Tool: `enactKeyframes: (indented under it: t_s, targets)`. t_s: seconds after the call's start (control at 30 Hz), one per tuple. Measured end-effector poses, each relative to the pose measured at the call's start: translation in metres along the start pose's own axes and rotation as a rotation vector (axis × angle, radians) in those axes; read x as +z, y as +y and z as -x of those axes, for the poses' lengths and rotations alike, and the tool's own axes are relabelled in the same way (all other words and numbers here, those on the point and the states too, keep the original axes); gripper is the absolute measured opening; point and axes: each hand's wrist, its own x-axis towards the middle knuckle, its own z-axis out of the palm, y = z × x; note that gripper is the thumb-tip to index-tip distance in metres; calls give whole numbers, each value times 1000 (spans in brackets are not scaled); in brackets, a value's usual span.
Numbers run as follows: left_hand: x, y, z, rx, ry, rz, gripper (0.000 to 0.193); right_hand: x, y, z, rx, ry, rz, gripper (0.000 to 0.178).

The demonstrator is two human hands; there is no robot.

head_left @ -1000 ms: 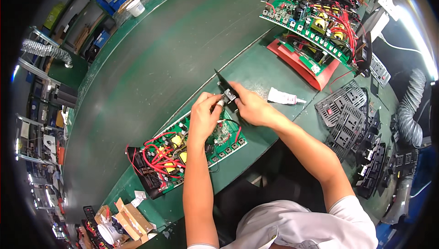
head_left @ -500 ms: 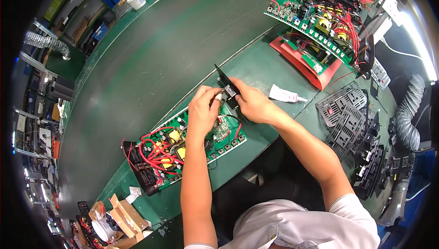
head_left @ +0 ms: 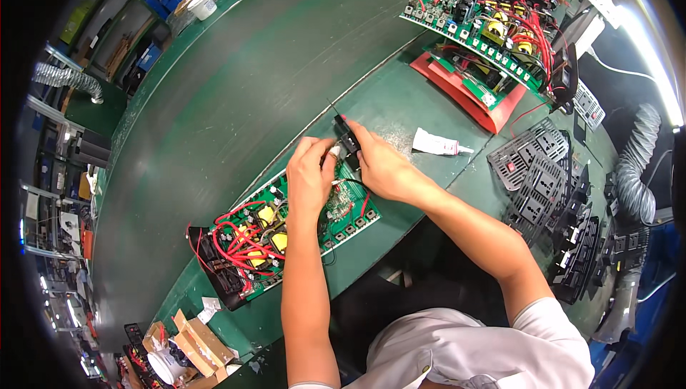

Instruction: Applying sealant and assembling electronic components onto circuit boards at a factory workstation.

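A green circuit board (head_left: 357,226) lies at a slant on the bench, with yellow-wrapped transformers, thick red wires (head_left: 239,237) and a black end panel with fans (head_left: 216,264) at its left end. Over the board's far right end, my right hand (head_left: 386,166) grips a black plastic panel (head_left: 347,139), which stands nearly edge-on. My left hand (head_left: 307,178) is closed in a pinch right beside that panel. Something small and whitish shows at its fingertips, too hidden to name. A thin black wire runs from near the panel to the board.
A white tube (head_left: 436,143) lies right of my hands. Behind it, more wired boards (head_left: 486,39) are stacked above a red tray (head_left: 457,96). Grey socket panels (head_left: 532,175) and black parts (head_left: 575,260) pile up at right. An opened cardboard box (head_left: 202,346) sits at lower left.
The black panel has turned more edge-on in my right hand. Both hands stay close together over the board's end, and the whole view has shifted slightly.
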Motion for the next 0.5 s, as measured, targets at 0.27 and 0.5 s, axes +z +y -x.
enactKeyframes:
  t_s: [0.27,0.5]
  targets:
    - [-2,1,0,91,5,-74,18,-1,-8,4,8,-26,25,58]
    - [0,-2,0,245,0,-205,18,2,-21,11,38,-26,113,62]
